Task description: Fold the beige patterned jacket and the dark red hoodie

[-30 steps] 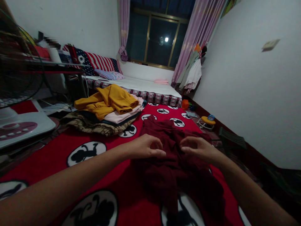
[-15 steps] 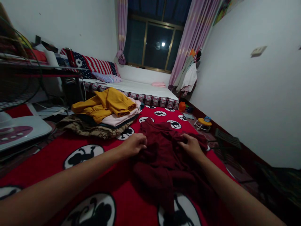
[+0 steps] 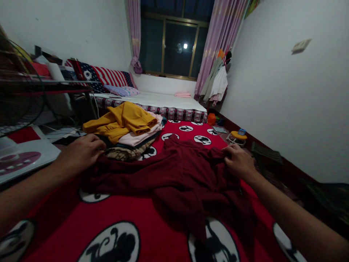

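Observation:
A dark red long-sleeved top [image 3: 188, 171] lies rumpled across the red blanket [image 3: 152, 225] with its white cartoon circles. My left hand [image 3: 83, 151] is closed on the end of one sleeve, which is stretched out to the left. On the other side my right hand [image 3: 238, 160] pinches the cloth at the top's right part. Just beyond my left hand is a pile of clothes: a mustard-yellow garment [image 3: 124, 118] on top, a pale pink one [image 3: 136, 136] under it and a brown patterned one [image 3: 125, 153] at the bottom.
At the left stand a fan's white base [image 3: 40, 156] and a cluttered table [image 3: 62, 80]. A low bed [image 3: 158, 98] runs below the window. On the right are a small yellow stool [image 3: 238, 136], a dark folding stool [image 3: 265, 153] and hanging clothes [image 3: 218, 85].
My left hand has moved far to the left, drawing the sleeve out straight. My right hand has shifted a little right and up, still gripping the cloth.

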Tool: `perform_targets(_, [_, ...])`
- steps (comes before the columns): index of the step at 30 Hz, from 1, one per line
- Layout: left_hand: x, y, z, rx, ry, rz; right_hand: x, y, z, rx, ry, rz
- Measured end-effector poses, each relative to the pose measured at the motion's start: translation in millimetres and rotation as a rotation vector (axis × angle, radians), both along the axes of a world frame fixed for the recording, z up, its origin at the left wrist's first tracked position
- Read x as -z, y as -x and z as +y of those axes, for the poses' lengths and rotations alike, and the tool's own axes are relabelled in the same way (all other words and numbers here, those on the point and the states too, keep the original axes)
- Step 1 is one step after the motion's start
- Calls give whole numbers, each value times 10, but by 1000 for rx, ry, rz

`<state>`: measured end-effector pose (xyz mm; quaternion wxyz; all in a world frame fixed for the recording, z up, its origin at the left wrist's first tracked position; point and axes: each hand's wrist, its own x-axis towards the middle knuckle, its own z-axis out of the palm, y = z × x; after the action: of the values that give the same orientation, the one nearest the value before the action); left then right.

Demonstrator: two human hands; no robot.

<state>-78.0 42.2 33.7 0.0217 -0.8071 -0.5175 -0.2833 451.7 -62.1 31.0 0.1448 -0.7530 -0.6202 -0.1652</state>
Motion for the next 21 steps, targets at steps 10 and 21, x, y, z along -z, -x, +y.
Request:
perform_targets(10, [555, -1891, -307, 345, 172, 169, 268, 281, 322, 38, 324, -75])
perform_targets(21, [-105, -875, 170, 102, 76, 180, 21, -580, 155, 131, 190, 170])
